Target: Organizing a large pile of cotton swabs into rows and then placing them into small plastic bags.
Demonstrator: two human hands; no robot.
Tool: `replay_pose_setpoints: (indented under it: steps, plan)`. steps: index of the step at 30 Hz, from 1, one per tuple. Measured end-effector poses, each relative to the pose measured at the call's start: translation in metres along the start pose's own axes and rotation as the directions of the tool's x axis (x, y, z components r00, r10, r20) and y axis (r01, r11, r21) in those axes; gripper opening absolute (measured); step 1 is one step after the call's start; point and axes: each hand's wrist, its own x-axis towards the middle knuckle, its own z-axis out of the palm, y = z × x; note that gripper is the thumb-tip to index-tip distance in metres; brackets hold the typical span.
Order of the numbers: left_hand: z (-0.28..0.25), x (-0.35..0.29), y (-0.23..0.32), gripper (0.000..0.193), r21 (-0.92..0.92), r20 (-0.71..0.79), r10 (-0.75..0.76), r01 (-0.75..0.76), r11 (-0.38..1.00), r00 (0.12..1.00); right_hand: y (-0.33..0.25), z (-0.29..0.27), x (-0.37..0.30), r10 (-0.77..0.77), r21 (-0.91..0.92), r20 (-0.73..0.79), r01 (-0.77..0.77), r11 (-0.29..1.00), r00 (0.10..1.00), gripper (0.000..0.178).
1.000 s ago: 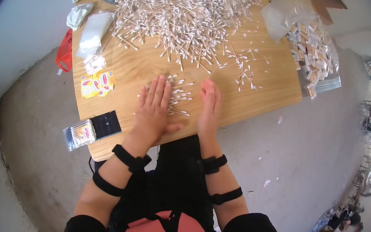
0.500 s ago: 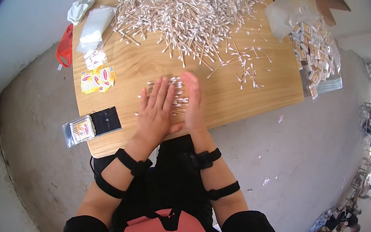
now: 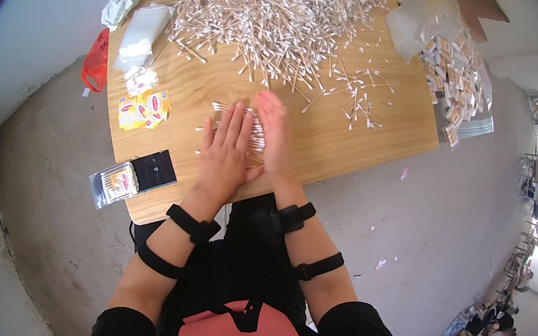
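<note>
A small batch of cotton swabs (image 3: 256, 139) lies side by side near the table's front edge. Flat over its left part rests my left hand (image 3: 224, 156), fingers stretched out and palm down; it covers some of the swabs. My right hand (image 3: 272, 133) stands on its edge along the batch's right ends, its fingers straight and the palm turned toward the left hand. Neither hand grips anything. Beyond them rises a large heap of loose cotton swabs (image 3: 266, 9). What lies under the left palm is hidden.
On the table's left are yellow printed cards (image 3: 144, 111), clear plastic bags (image 3: 142, 35) and a packed bag of swabs (image 3: 119, 183) beside a black pad (image 3: 156, 170). Stray swabs (image 3: 360, 105) lie right. Small packs (image 3: 449, 77) pile at the right edge. A red bag (image 3: 96, 63) hangs left.
My right hand has moved slightly left and away from me, closer to my left hand. The swabs between the hands look more evenly lined up. My left hand stays nearly in place.
</note>
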Motion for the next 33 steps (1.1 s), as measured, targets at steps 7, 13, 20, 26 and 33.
replay_pose_setpoints:
  steps: [7,13,20,26,33]
  plan:
    - [0.013,0.013,-0.020,0.099,0.014,-0.077,-0.077,0.078,0.997,0.994,-0.008,-0.005,-0.016,0.056,0.064,-0.210,-0.044,0.997,0.976,0.061]
    - [-0.016,-0.001,-0.011,0.101,-0.051,-0.004,-0.063,0.063,0.997,0.998,0.001,-0.007,-0.025,0.015,0.011,-0.313,-0.012,1.000,0.950,0.049]
    - [0.006,-0.019,-0.018,0.114,0.057,-0.016,-0.043,0.044,0.997,0.999,-0.001,0.025,-0.018,0.002,-0.169,-0.044,-0.009,0.986,0.999,0.054]
    - [-0.017,-0.022,-0.014,0.119,-0.016,0.057,-0.174,0.175,0.984,0.983,0.000,0.012,-0.011,0.011,-0.037,-0.180,-0.018,0.999,0.984,0.053]
    - [-0.006,-0.025,-0.014,0.120,-0.129,0.000,-0.272,0.269,0.954,0.962,0.005,0.031,-0.011,0.007,-0.152,-0.058,-0.016,0.988,0.998,0.052]
